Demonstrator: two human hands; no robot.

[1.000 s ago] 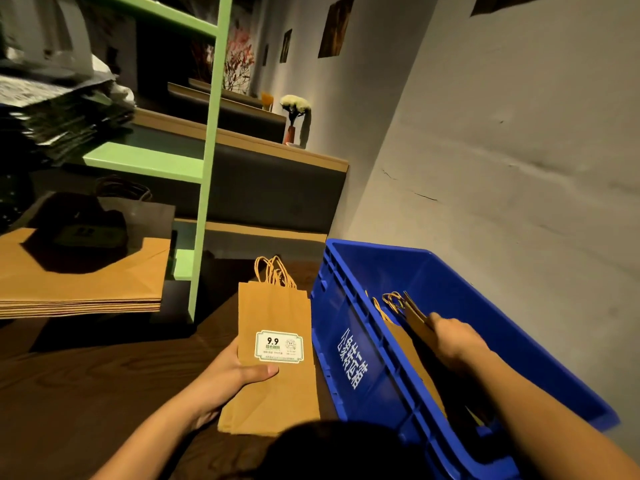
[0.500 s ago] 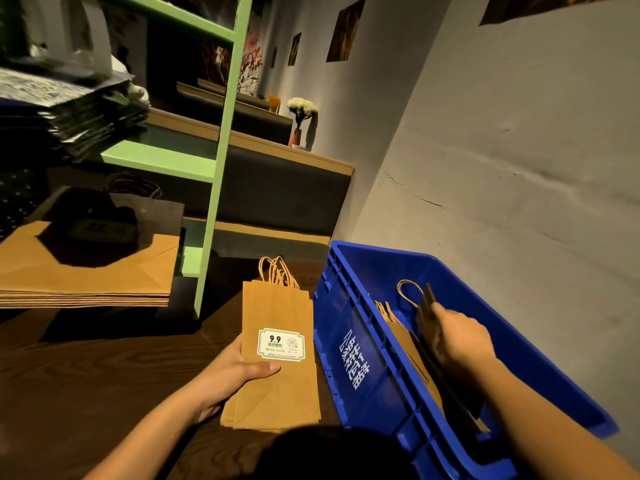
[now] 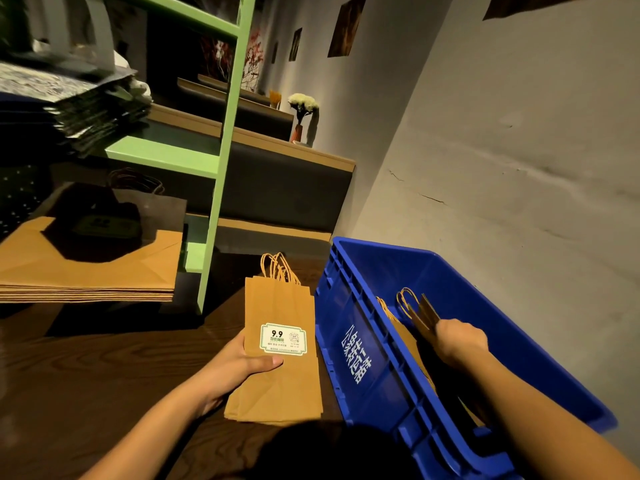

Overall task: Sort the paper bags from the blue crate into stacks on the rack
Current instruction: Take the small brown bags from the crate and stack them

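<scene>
My left hand (image 3: 239, 370) grips a small bundle of flat brown paper bags (image 3: 277, 382) with twisted handles; the top one carries a white "9.9" label. The bundle hangs over the dark wooden floor, just left of the blue crate (image 3: 349, 344). My right hand (image 3: 460, 342) is inside the crate, closed on the upper part of a brown bag (image 3: 424, 315) whose looped handle sticks up. More brown bags (image 3: 403, 336) lean against the crate's left wall. The green rack (image 3: 225, 168) stands at the left, with a stack of large brown bags (image 3: 90, 271) on its low shelf.
A dark bag with a label (image 3: 100, 223) lies on the large brown stack. Dark patterned bags (image 3: 83, 109) are piled on the shelf above. A grey wall (image 3: 502, 150) runs close along the crate's right side. A flower vase (image 3: 303, 112) stands on a ledge behind.
My right hand has lifted the bag higher inside the crate, so its handle loop now shows. My left hand keeps its bundle almost still.
</scene>
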